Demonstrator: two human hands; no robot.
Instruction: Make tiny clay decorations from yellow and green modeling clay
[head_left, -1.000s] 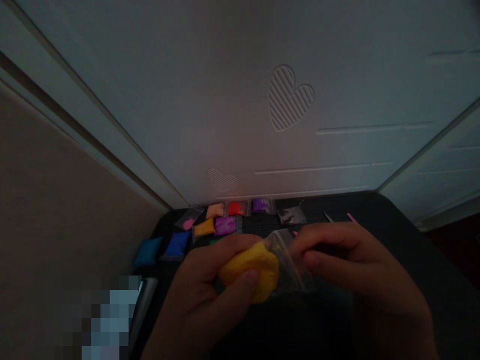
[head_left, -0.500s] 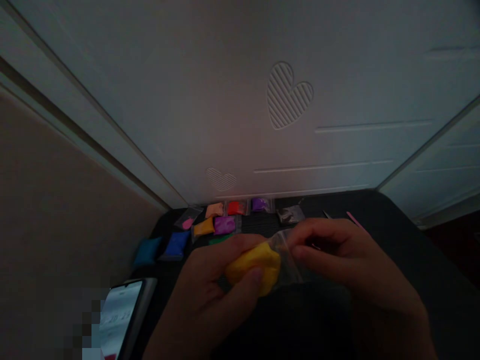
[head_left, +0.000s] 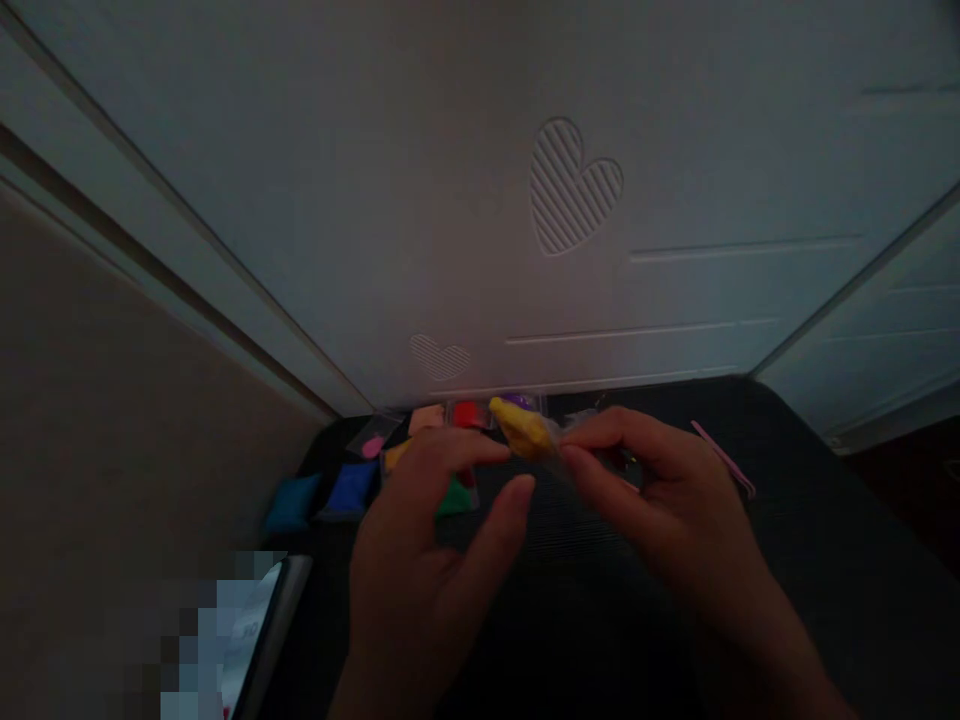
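Note:
My right hand (head_left: pixel 660 480) pinches a small clear plastic bag (head_left: pixel 556 445) between thumb and fingertips. A lump of soft yellow clay (head_left: pixel 523 430) sits at the bag's left end; whether it is fully inside cannot be made out. My left hand (head_left: pixel 435 550) holds nothing, its thumb and index finger spread apart. That index fingertip is right beside the clay's lower edge, and I cannot tell if it touches.
On the dark table (head_left: pixel 600 620) lie bags of red (head_left: pixel 466 414), peach (head_left: pixel 427 418), green (head_left: pixel 454 498), blue (head_left: pixel 351 487) and teal (head_left: pixel 292 502) clay. A pink tool (head_left: pixel 721 455) lies at right, a phone (head_left: pixel 259 640) at left. Behind stands a white panel (head_left: pixel 450 200).
My left hand has let go of the yellow clay and opened. The bag has been raised and tilted by my right hand, its clay end now pointing up and left.

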